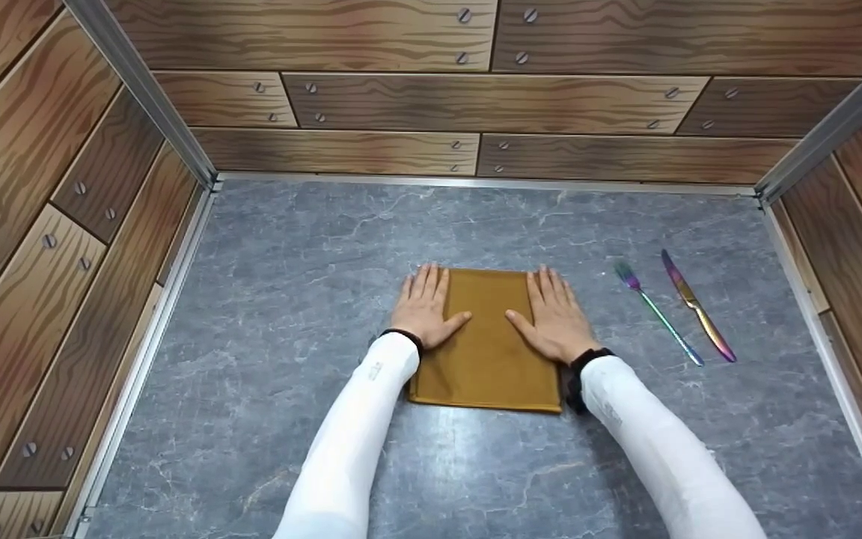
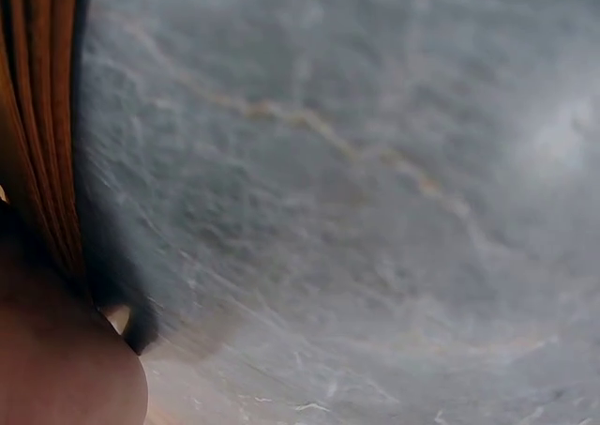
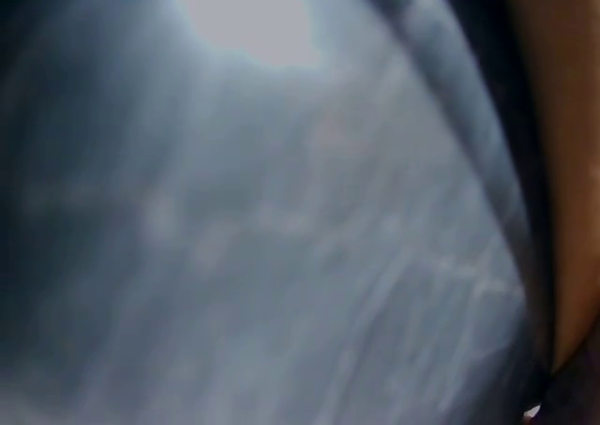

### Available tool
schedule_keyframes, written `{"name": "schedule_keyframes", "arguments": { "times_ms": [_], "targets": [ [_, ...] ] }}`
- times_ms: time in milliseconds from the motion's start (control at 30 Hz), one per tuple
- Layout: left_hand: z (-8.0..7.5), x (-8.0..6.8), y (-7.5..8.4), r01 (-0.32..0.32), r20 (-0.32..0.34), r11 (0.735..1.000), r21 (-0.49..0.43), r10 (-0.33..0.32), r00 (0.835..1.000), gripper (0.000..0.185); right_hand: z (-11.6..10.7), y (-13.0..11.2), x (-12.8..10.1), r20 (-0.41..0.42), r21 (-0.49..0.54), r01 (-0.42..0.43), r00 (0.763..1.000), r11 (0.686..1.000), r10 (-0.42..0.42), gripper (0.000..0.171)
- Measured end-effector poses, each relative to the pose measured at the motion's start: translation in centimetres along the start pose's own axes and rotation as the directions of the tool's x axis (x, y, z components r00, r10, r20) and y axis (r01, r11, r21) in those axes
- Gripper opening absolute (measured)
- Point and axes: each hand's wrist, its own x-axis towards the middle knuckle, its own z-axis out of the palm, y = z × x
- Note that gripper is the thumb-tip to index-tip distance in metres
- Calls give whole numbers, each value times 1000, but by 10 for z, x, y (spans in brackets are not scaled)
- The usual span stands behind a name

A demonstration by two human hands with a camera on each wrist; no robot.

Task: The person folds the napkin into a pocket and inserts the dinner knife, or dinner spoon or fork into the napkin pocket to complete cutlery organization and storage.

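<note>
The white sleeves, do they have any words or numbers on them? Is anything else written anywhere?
Left sleeve: a small grey mark near the cuff, too small to read.
Right sleeve: a faint grey mark near the cuff, too small to read.
Brown cloth, fork, knife, grey table and wood-look walls: no writing shows.
Both wrist views: blurred, no text.

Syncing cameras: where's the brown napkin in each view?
Head: napkin at centre, under both flat hands.
Left wrist: folded edge along the left border.
Right wrist: blurred brown strip at the right edge.
Shared landmark: grey marble tabletop.
</note>
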Motion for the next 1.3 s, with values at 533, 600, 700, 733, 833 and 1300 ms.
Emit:
{"name": "schedule_keyframes", "arguments": {
  "times_ms": [533, 600, 700, 733, 833, 1300],
  "targets": [
    [-16, -38, -2, -284, -84, 956, 76, 290, 953, 85, 0, -1, -1, 26, -21, -13, 1000, 1000, 14, 90],
    [-10, -52, 0, -335, -43, 940, 63, 337, 940, 84, 0, -1, -1, 33, -29, -15, 999, 999, 16, 89],
    [2, -71, -2, -391, -17, 918, 71, 393, 919, 82, 0, -1, -1, 26, -25, -11, 1000, 1000, 11, 88],
    [5, -75, -3, -403, -18, 911, 86, 406, 914, 82, 0, -1, -1, 25, -20, -11, 1000, 1000, 11, 88],
    [14, -79, -7, -419, -32, 899, 131, 426, 904, 81, -4, -1, 0, 35, -1, -12, 999, 1000, 12, 88],
    [26, -78, -12, -419, -46, 883, 213, 438, 898, 81, 0, -50, -48, 87, 4, 112, 990, 994, -112, 86]
  ]
}}
